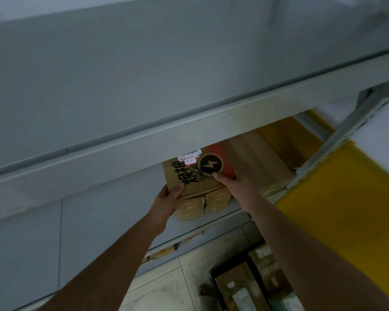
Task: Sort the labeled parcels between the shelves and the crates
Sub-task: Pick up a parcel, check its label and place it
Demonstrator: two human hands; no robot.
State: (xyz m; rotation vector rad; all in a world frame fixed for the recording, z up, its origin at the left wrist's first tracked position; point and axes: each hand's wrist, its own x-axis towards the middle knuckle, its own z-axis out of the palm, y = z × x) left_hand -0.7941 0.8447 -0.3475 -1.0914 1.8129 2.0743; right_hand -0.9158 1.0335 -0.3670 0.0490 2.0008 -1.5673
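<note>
Squarely at the centre of the frame, the parcel [194,178] lies tilted on two small boxes [202,204] on the shelf [103,212], tucked under the pale beam [121,153] above; both hands hold it. The left hand [167,196] grips the lower left corner, thumb on the printed top; the right hand [230,182] holds the right edge, thumb pressed beside the lightning badge [210,165], its fingers hidden beneath. It is brown cardboard, flat and thin, with a ragged left edge; likely light and stiffish, though apt to bend or tear at that edge. A grip at two opposite sides, as now, suits it best, keeping clear of the white label [189,153] at the top. A crate [234,286] of parcels sits at lower right of the frame.
</note>
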